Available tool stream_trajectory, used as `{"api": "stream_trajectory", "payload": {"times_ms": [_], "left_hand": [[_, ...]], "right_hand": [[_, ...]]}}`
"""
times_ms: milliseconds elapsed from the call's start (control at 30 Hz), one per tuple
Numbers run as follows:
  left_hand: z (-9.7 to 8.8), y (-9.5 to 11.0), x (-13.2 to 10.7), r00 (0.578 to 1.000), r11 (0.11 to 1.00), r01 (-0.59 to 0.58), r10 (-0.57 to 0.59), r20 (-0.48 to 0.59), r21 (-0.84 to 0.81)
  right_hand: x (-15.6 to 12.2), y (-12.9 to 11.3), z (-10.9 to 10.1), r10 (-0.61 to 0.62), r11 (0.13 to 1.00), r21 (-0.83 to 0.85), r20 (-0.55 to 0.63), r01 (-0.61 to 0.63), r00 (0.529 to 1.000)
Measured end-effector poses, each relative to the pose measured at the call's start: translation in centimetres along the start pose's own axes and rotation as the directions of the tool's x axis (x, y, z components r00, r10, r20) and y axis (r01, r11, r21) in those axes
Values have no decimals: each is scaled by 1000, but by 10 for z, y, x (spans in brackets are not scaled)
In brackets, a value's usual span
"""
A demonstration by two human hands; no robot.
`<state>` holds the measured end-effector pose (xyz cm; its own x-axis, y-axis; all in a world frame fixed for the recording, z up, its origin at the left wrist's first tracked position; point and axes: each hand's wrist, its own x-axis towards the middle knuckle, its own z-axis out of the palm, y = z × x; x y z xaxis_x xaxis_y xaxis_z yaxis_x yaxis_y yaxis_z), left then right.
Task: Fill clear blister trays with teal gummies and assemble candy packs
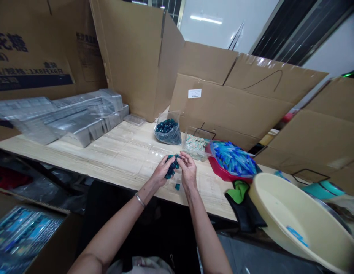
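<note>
Several dark teal, glassy chunks [171, 167] are gathered between my two hands above the front of the wooden table. My left hand [161, 171] curls around the cluster from the left, with the pieces resting in it. On the other side my right hand [188, 167] has its fingertips pinched at the cluster's edge, touching a piece there. One loose teal chunk [177, 187] lies on the tabletop just below the hands. Behind them stands an open clear plastic bag [168, 131] full of the same dark chunks.
A clear box of pale pieces [195, 142] and a red tray [219, 169] of blue, pointed sticks stand right of the bag. Stacked clear plastic trays [82, 118] fill the left. A cream basin [296, 213] sits at the right edge. Cardboard panels [213, 106] wall the back.
</note>
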<state>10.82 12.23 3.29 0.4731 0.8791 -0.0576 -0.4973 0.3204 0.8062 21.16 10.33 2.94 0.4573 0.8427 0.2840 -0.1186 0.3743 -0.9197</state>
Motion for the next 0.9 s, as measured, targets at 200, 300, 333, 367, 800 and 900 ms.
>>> {"api": "stream_trajectory", "payload": {"times_ms": [200, 300, 333, 367, 800, 900], "left_hand": [[-4, 2, 7, 1000, 994, 14, -12, -18, 109], [-2, 1, 11, 999, 994, 38, -38, -5, 107], [-1, 0, 12, 999, 993, 40, -40, -3, 115], [-1, -1, 14, 999, 991, 41, -41, -4, 129], [-11, -3, 24, 999, 944, -8, -2, 32, 330], [-12, -4, 25, 999, 954, 21, -29, 23, 299]], "right_hand": [[13, -13, -7, 48, 986, -160, 41, -41, 998], [19, -9, -6, 56, 994, -93, 2, -55, 998], [20, -7, -5, 57, 996, -66, -3, -58, 998], [21, -5, -5, 57, 997, -43, -5, -57, 998], [29, 7, -11, 202, 974, 94, 57, -206, 978], [29, 11, -9, 195, 976, 100, 20, -196, 981]]}}
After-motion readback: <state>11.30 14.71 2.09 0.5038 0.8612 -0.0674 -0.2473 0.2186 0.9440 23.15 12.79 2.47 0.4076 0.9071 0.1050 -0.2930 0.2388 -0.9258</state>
